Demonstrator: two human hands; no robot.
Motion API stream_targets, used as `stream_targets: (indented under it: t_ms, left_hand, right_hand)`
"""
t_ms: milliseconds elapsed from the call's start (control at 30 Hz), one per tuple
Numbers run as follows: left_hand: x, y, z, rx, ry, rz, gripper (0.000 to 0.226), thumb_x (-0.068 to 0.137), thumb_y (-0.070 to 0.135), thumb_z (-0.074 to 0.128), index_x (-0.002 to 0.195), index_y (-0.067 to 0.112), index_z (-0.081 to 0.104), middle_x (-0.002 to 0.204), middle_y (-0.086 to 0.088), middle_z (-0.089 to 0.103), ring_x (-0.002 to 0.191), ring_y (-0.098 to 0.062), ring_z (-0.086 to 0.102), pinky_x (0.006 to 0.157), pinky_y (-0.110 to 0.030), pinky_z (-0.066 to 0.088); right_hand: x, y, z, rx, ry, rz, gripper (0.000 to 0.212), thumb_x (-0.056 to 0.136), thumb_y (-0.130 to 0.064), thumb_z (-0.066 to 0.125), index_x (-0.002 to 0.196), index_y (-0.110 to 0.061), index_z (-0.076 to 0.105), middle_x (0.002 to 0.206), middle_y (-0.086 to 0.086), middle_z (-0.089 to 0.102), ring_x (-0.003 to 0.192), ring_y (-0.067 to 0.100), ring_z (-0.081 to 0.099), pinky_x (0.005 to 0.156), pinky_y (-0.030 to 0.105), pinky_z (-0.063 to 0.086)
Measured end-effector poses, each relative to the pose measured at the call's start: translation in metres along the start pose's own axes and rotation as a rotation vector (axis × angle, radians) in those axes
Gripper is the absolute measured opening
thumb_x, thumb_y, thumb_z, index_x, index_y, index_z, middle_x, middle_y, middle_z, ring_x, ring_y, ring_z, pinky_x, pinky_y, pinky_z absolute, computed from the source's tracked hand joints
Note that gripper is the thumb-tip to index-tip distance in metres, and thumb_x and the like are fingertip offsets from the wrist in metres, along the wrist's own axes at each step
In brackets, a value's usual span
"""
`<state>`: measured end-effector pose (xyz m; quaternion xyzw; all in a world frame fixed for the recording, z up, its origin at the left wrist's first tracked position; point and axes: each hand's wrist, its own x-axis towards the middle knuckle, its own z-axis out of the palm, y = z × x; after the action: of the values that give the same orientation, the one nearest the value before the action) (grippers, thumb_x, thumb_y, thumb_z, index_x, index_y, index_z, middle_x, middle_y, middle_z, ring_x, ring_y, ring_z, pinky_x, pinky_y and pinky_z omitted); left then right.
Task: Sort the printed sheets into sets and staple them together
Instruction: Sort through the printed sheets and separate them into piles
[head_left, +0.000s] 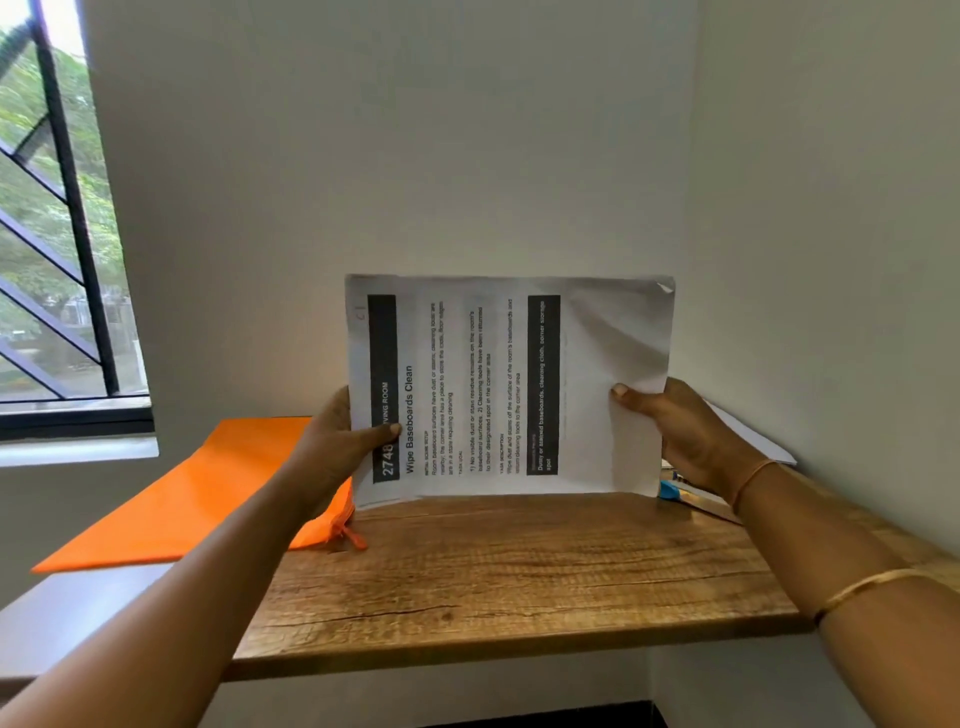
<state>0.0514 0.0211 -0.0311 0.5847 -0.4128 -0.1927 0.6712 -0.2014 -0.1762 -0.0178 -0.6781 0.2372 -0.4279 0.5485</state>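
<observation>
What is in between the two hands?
A stack of printed sheets, standing on its edge on the wooden desk. The left hand pinches one side, the right hand the other, in the head view.

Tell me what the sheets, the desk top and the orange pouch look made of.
Sheets: thin white paper, matt; creased, dog-eared at one corner, black print.
Desk top: wood or wood-look laminate, matt; brown grain and crack lines show.
Pouch: probably plastic or coated fabric, smooth; flat orange surface, zip pull at its corner.
</observation>
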Motion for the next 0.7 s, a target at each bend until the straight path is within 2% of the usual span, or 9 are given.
stream_targets:
  t_ms: [100, 167, 300, 400, 467, 567, 633, 700]
  left_hand:
    - [-0.003, -0.005, 0.005, 0.039, 0.032, 0.076, 0.037, 0.084, -0.001, 0.061, 0.111, 0.022, 0.051, 0.104, -0.005, 0.065, 0.092, -0.019, 0.067, 0.068, -0.033, 0.06]
    - [-0.007, -0.016, 0.007, 0.082, 0.03, 0.064, 0.039, 0.084, -0.001, 0.06, 0.116, 0.018, 0.049, 0.105, -0.005, 0.065, 0.091, -0.017, 0.067, 0.064, -0.028, 0.059]
    - [-0.013, -0.037, 0.007, 0.151, 0.023, 0.008, 0.045, 0.086, -0.003, 0.059, 0.126, 0.012, 0.046, 0.111, -0.008, 0.064, 0.102, -0.023, 0.064, 0.081, -0.04, 0.056]
    - [-0.012, -0.031, 0.008, 0.159, 0.029, 0.057, 0.042, 0.085, -0.004, 0.058, 0.123, 0.011, 0.048, 0.109, -0.005, 0.064, 0.099, -0.018, 0.064, 0.077, -0.032, 0.058]
    - [-0.012, -0.025, 0.008, 0.158, 0.034, 0.099, 0.036, 0.085, -0.004, 0.058, 0.115, 0.014, 0.049, 0.105, -0.001, 0.064, 0.095, -0.012, 0.064, 0.071, -0.024, 0.058]
    - [-0.012, -0.027, 0.005, 0.152, 0.014, 0.071, 0.033, 0.084, -0.003, 0.059, 0.105, 0.021, 0.052, 0.105, -0.002, 0.065, 0.096, -0.016, 0.065, 0.079, -0.034, 0.057]
    - [-0.013, -0.032, 0.004, 0.19, 0.002, 0.025, 0.032, 0.085, -0.002, 0.06, 0.107, 0.02, 0.054, 0.106, -0.003, 0.066, 0.096, -0.017, 0.065, 0.085, -0.041, 0.054]
    - [-0.013, -0.034, 0.005, 0.209, 0.015, 0.014, 0.033, 0.085, -0.002, 0.061, 0.11, 0.018, 0.054, 0.104, -0.002, 0.067, 0.094, -0.014, 0.066, 0.085, -0.04, 0.055]
  right_hand:
    - [-0.002, 0.002, -0.005, 0.006, -0.01, -0.011, 0.015, 0.092, -0.021, 0.056, 0.107, -0.018, 0.056, 0.099, 0.004, 0.062, 0.093, 0.022, 0.058, 0.086, 0.041, 0.047]
    - [-0.007, 0.009, -0.006, -0.009, -0.045, 0.021, 0.01, 0.092, -0.019, 0.056, 0.101, -0.017, 0.058, 0.096, 0.005, 0.064, 0.089, 0.021, 0.06, 0.078, 0.036, 0.049]
    - [-0.016, 0.034, -0.004, 0.003, -0.081, 0.137, 0.021, 0.09, -0.017, 0.059, 0.11, -0.011, 0.056, 0.097, 0.008, 0.065, 0.089, 0.024, 0.061, 0.073, 0.035, 0.05]
    - [-0.014, 0.036, -0.004, 0.025, -0.061, 0.128, 0.024, 0.089, -0.017, 0.06, 0.111, -0.01, 0.056, 0.099, 0.009, 0.064, 0.092, 0.026, 0.06, 0.081, 0.04, 0.051]
    - [-0.01, 0.032, -0.006, 0.033, -0.052, 0.092, 0.016, 0.089, -0.017, 0.06, 0.104, -0.013, 0.059, 0.099, 0.008, 0.064, 0.091, 0.025, 0.06, 0.087, 0.042, 0.05]
    - [-0.007, 0.031, -0.007, 0.013, -0.048, 0.075, 0.016, 0.089, -0.019, 0.06, 0.104, -0.014, 0.059, 0.099, 0.009, 0.064, 0.092, 0.025, 0.06, 0.091, 0.044, 0.048]
    - [-0.01, 0.037, -0.004, 0.009, -0.067, 0.111, 0.017, 0.09, -0.018, 0.059, 0.106, -0.013, 0.058, 0.102, 0.011, 0.064, 0.096, 0.029, 0.06, 0.093, 0.047, 0.048]
    - [-0.011, 0.043, -0.001, 0.05, -0.057, 0.13, 0.017, 0.09, -0.018, 0.058, 0.106, -0.012, 0.058, 0.104, 0.012, 0.064, 0.098, 0.031, 0.06, 0.093, 0.047, 0.048]
